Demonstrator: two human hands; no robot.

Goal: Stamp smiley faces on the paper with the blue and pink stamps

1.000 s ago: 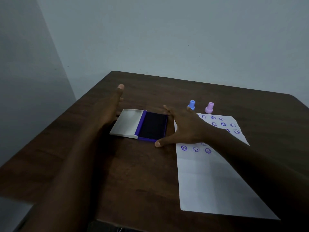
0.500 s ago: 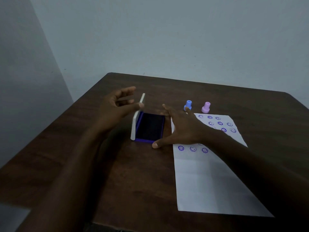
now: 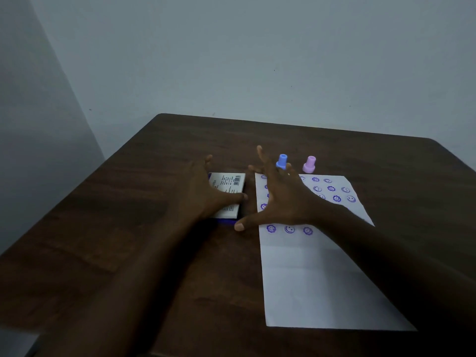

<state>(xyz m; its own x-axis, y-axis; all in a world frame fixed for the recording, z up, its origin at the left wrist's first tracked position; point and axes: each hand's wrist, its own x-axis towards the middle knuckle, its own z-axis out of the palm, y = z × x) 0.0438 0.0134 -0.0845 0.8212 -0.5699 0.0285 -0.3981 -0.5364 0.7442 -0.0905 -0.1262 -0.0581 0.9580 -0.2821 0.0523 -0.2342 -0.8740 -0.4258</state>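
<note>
White rectangular paper (image 3: 322,284) lies flat on the dark wooden bench (image 3: 144,253), its far half printed with purple smiley faces, several hidden under the right hand (image 3: 279,199). At its 12 o'clock edge stand the blue plastic stamp (image 3: 281,161), its base partly covered by a fingertip, and the pink plastic stamp (image 3: 309,164), just apart from each other. At the paper's 9 o'clock sits the ink pad case (image 3: 228,195), white lid down with a printed label and barcode facing up; only a purple sliver of the base shows. The left hand (image 3: 206,194) presses flat on the lid, fingers spread. The right hand hovers splayed, gripping nothing.
</note>
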